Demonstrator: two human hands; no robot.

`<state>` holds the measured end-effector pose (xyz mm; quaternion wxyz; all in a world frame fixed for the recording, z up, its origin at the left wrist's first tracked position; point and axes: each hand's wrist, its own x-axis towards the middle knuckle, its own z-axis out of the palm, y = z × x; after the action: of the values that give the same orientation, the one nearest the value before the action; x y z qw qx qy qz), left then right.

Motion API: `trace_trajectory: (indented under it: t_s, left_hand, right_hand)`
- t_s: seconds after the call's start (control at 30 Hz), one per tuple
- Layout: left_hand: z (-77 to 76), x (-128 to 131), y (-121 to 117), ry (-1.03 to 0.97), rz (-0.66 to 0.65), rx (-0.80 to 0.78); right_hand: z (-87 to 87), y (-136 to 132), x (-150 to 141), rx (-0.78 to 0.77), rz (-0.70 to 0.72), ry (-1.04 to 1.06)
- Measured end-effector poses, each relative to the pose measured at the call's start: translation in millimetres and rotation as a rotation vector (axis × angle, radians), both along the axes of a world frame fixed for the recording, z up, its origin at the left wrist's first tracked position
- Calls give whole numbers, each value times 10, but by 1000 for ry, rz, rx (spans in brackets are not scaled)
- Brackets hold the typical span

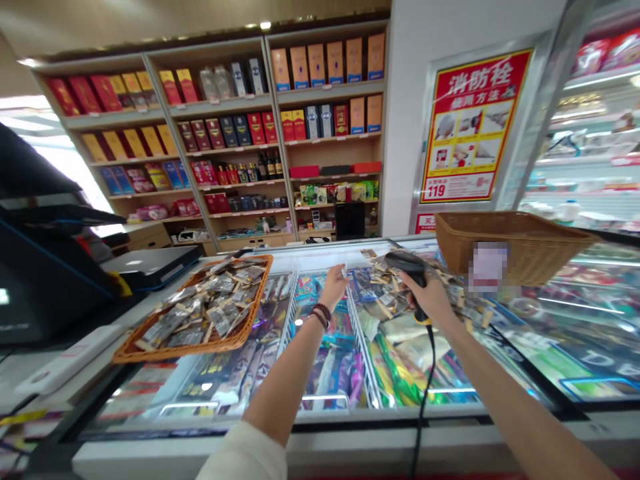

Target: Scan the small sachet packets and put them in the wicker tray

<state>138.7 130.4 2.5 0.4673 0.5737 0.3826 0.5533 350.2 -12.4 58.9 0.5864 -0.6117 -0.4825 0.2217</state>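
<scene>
My right hand (pixel 433 303) is wrapped round the handle of a black barcode scanner (pixel 407 263), whose cable hangs down over the freezer's front. Under and beside the scanner lies a heap of small clear packets with wooden sticks (pixel 387 287) on the glass lid. My left hand (pixel 334 287), with a dark bead bracelet at the wrist, hovers over the middle of the freezer. Its fingers are curled together at the tips; whatever sits between them is too small to make out. To its left, an orange wicker tray (pixel 253 327) holds more such packets.
Beneath the glass, the chest freezer (pixel 330 437) holds wrapped ice creams in wire baskets. A brown wicker basket (pixel 510 233) stands at the right rear. Dark checkout equipment (pixel 45 267) fills the left side, and shelves of boxed goods (pixel 225 133) line the back wall.
</scene>
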Motion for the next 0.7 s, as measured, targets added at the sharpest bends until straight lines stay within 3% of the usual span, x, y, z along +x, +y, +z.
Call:
trace_trajectory:
  t_s: [0.1, 0.23, 0.33, 0.43, 0.5, 0.57, 0.7]
  left_hand:
    - [31, -555, -38, 233, 150, 175]
    - [251, -1447, -123, 522, 375, 329]
    - [454, -2101, -226, 729, 570, 317]
    - [573, -2622, -360, 944, 744, 200]
    - [575, -2859, -465, 1095, 788, 68]
    - [525, -3001, -575, 1247, 741, -74]
    - [405, -3075, -741, 1479, 641, -186]
  right_hand:
    - [-43, 142, -323, 11, 84, -5]
    - [-89, 328, -832, 41, 207, -2]
    - [-131, 431, -1190, 22, 296, -8]
    - [-189, 482, -1459, 27, 360, -4]
    - [-231, 486, -1566, 22, 389, -13]
    - [-269, 477, -1615, 0, 408, -30]
    - [-335, 464, -1607, -45, 405, -40]
